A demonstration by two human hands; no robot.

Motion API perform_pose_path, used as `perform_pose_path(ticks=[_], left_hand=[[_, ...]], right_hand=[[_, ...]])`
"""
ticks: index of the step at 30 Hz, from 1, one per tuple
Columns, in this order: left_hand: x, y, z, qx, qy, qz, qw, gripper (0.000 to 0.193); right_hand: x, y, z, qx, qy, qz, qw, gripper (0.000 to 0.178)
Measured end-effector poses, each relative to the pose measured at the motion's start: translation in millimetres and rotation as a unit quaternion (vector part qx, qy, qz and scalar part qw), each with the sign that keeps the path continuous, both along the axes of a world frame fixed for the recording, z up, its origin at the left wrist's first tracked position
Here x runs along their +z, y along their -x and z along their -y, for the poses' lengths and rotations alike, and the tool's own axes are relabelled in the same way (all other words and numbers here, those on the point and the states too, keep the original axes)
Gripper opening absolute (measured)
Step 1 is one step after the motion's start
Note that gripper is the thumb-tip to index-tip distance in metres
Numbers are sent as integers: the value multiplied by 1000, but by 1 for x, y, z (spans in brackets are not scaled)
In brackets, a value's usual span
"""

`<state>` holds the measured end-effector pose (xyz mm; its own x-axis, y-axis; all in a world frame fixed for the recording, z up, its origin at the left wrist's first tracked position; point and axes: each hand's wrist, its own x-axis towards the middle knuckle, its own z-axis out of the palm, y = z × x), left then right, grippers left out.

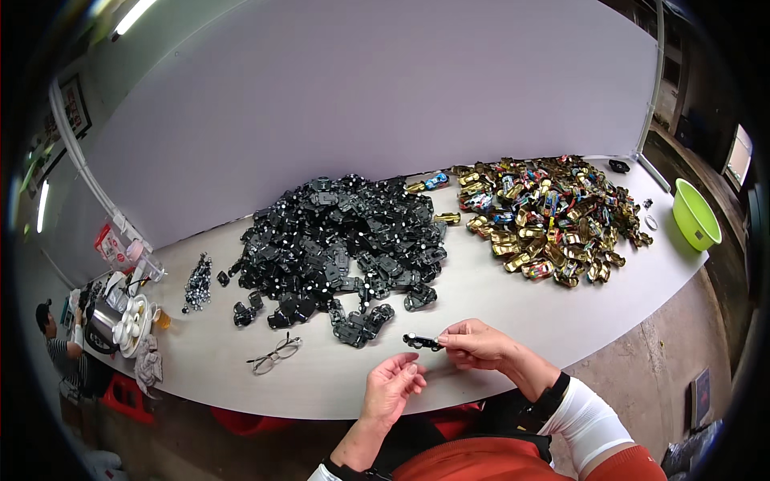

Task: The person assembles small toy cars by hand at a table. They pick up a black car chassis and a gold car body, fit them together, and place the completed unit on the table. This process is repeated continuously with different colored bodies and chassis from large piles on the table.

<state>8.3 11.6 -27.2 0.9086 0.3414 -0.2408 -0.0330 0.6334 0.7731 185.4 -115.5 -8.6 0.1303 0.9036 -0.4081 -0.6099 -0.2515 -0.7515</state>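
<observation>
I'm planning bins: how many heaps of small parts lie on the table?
3: a large black heap in the middle, a gold and multicoloured heap at the right, and a small silvery heap at the left. The clutter at far left might hide more.

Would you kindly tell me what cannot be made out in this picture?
In the head view:
Black toy-car piece: its right end, hidden by the right hand.
Left hand: whether it holds anything tiny, hidden by its curled fingers.
Black pile: its lower pieces, covered by those on top.
Small silvery parts: exact shapes, too small to tell.
</observation>
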Motion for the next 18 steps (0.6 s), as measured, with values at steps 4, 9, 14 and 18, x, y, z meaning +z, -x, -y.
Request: perform_pose_path(ticks=[4, 9, 14, 18], left_hand=[[-1, -23, 1, -24, 81, 99, 992, 31], [9, -38, 10, -14, 66, 120, 990, 35], [-4, -36, 4, 40, 48, 135, 989, 38], [-17, -33, -1, 52, 106, 107, 987, 37]], right_hand=[[2, 14, 16, -17, -36, -210, 977, 27], [-7, 29, 25, -48, -53, -349, 934, 31], [-9, 29, 25, -51, -5, -79, 996, 32], [-40, -38, 77, -225, 28, 619, 752, 15]])
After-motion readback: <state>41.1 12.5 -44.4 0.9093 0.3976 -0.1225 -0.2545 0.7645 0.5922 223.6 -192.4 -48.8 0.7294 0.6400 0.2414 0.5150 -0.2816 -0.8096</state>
